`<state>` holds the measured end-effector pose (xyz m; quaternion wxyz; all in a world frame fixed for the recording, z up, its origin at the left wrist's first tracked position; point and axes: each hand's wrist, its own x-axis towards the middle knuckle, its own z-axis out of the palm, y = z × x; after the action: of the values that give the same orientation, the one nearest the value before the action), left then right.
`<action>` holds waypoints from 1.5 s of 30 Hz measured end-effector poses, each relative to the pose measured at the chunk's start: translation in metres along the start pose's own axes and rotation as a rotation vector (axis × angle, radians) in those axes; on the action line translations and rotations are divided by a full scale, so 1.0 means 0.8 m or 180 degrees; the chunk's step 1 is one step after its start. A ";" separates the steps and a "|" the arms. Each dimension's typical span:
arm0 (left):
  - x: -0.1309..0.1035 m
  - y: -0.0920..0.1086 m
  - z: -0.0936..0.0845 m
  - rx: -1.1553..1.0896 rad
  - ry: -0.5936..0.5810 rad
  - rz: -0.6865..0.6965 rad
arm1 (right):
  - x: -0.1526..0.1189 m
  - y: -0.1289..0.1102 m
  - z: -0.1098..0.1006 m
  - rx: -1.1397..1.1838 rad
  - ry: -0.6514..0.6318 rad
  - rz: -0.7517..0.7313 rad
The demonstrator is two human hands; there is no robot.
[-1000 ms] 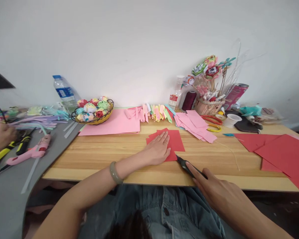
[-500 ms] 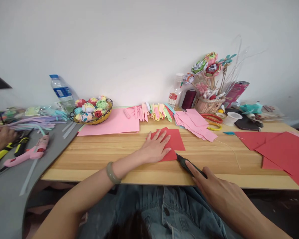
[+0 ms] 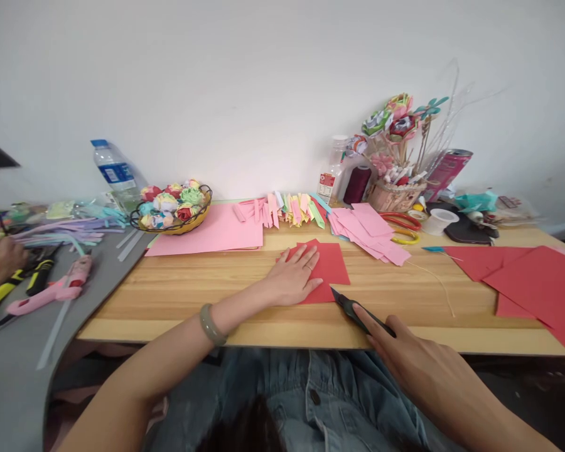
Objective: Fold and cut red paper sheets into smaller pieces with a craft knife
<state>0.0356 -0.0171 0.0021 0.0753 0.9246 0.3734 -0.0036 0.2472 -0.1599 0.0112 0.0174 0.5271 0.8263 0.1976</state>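
Red paper lies on the wooden table in front of me, in at least two overlapping pieces. My left hand rests flat on it, fingers stretched out, covering its left part. In my right hand is a dark utility knife, my index finger laid along its handle. The blade points up and left, its tip at the lower right edge of the red paper. Whether the tip touches the paper I cannot tell.
Pink paper strips and scissors lie beyond the knife. More red sheets are at the right. A basket of paper flowers stands back left on pink sheets. Another person's hand is near a pink glue gun.
The fingers of my left hand have drawn closer together on the paper. The utility knife has barely shifted, its tip still by the paper's edge.
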 end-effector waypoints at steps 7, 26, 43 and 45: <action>0.000 0.001 -0.001 0.0031 -0.0005 -0.0010 | 0.009 -0.002 0.005 -0.0032 -0.0064 0.0056; 0.001 -0.002 0.003 -0.0147 0.0000 0.0071 | 0.049 0.004 -0.002 -0.0073 -0.0643 0.0220; 0.002 -0.002 0.002 -0.0168 0.0005 0.0082 | 0.088 0.012 -0.003 -0.0038 -0.0760 0.0401; 0.002 -0.002 0.003 -0.0161 0.0028 0.0093 | 0.093 0.015 0.001 -0.0089 -0.0811 0.0529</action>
<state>0.0358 -0.0153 -0.0010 0.0970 0.9278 0.3601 0.0110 0.2248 -0.0895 0.0284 0.1129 0.6141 0.7682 0.1414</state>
